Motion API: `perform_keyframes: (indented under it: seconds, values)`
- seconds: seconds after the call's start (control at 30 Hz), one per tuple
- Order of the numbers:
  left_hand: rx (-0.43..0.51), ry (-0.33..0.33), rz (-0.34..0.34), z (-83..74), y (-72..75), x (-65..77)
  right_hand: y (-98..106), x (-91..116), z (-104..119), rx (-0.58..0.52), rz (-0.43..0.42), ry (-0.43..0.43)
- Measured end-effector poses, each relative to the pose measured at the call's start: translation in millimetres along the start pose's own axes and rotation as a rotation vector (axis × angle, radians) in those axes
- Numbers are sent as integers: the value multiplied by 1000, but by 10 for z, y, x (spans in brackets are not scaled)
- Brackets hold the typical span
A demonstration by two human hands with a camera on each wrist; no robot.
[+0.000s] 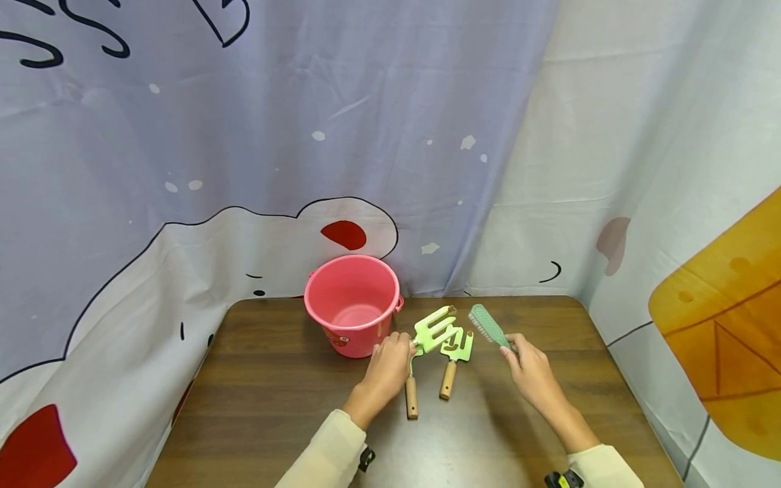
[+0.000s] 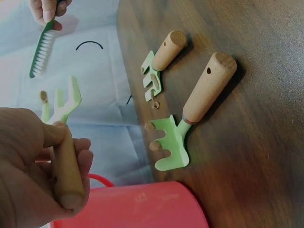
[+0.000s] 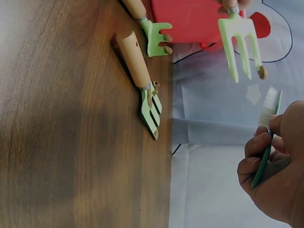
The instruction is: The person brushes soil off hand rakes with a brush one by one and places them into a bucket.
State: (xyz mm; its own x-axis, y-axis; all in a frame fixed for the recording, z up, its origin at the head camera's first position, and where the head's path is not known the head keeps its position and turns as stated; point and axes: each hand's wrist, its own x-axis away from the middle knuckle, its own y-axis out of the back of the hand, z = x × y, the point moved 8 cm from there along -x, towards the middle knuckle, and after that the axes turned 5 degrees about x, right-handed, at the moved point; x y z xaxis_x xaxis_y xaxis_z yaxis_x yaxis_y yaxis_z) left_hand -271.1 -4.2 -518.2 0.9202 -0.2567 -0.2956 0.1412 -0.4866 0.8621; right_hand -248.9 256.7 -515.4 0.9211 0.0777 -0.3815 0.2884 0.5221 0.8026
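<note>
My left hand (image 1: 389, 366) grips the wooden handle of a light green garden fork (image 1: 434, 330), raised above the table with its tines pointing away. A brown clump sits on one tine tip, clearest in the right wrist view. My right hand (image 1: 532, 373) holds a green brush (image 1: 490, 327) by its handle, white bristles facing the fork across a small gap. Below the raised fork lies a small hand rake (image 2: 173, 145) with brown bits on its teeth; in the head view its head is mostly hidden. Beside it rests a second garden fork (image 1: 448, 379), also with brown bits on it.
A pink bucket (image 1: 366, 337) stands at the back of the brown wooden table (image 1: 274, 407), just left of the tools, its inside bare. Behind the table hangs a printed curtain (image 1: 378, 88), which also runs along both sides.
</note>
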Motion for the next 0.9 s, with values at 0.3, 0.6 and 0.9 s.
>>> perform_keyframes:
  seconds: [0.3, 0.6, 0.9]
  values:
    - [-112, -9, -3, -14, -20, 5, -18, -4, 150, -1, 35, 13]
    - [-127, 4, 45, -42, -80, -4, -133, 45, 454, 35, 4, 162]
    - [-139, -52, 21, -104, -122, -6, -251, 42, 715, 67, 43, 199]
